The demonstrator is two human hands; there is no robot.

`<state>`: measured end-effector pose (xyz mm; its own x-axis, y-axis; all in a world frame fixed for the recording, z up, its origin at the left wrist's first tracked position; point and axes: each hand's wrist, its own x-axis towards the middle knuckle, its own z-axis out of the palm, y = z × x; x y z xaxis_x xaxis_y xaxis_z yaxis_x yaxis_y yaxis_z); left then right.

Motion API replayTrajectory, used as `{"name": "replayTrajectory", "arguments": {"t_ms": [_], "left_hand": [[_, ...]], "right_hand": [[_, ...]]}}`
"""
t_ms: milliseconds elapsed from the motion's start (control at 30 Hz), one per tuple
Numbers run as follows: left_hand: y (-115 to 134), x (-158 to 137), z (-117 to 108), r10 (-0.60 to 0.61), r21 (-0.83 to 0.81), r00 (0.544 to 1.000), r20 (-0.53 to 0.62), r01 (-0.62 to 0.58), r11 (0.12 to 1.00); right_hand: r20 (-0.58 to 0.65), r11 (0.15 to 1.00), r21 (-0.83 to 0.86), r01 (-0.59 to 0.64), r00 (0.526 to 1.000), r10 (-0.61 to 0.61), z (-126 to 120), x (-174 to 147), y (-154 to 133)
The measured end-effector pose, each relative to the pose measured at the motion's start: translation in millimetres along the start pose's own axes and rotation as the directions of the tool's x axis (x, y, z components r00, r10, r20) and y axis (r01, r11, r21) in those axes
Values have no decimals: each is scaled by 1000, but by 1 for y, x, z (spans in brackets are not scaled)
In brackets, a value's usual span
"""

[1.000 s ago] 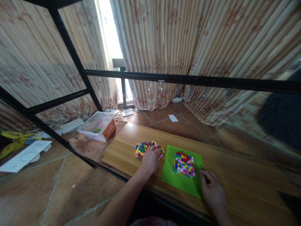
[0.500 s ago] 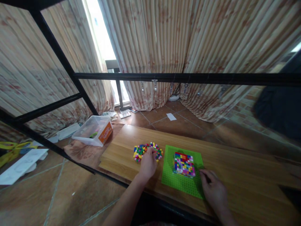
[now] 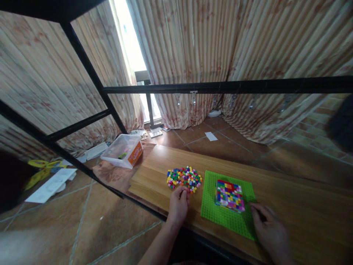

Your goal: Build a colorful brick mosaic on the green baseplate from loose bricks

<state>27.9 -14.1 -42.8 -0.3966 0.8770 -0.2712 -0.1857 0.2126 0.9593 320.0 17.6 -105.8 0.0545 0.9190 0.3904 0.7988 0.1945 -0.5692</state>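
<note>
A loose pile of small coloured building bricks [image 3: 190, 177] lies on the wooden table. At its near edge is my left hand [image 3: 179, 205], thumb and fingers pinched together; whatever they hold is too small to make out. To the right lies a green studded baseplate [image 3: 210, 208]. On it stands a block of stacked bricks [image 3: 230, 195] with a multicoloured top, red along its far side. My right hand [image 3: 270, 226] rests by the baseplate's right edge, its fingertips pressed together. Whether a brick is between them cannot be seen.
A clear plastic box [image 3: 121, 151] with an orange label stands beyond the left end of the wooden table [image 3: 154, 162]. A black metal rail [image 3: 171, 89] crosses behind the table, before the curtains. Papers [image 3: 51, 186] lie at the left.
My left hand has drawn back from over the brick pile to its near edge, fingers pinched. My right hand stays by the baseplate. The camera view has turned slightly left.
</note>
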Motion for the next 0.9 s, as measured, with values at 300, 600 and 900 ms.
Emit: {"name": "replayTrajectory", "arguments": {"t_ms": [300, 600, 900], "left_hand": [[-7, 7, -22, 270, 526, 962, 29, -245, 814], [4, 15, -15, 265, 777, 964, -8, -161, 609], [33, 58, -59, 327, 852, 938, -115, -76, 518]], "right_hand": [[11, 1000, -18, 2, 1000, -2, -1, 1, 1], [21, 999, -52, -1, 1000, 2, -2, 1, 5], [24, 999, -47, -25, 999, 26, -2, 1, 3]]}}
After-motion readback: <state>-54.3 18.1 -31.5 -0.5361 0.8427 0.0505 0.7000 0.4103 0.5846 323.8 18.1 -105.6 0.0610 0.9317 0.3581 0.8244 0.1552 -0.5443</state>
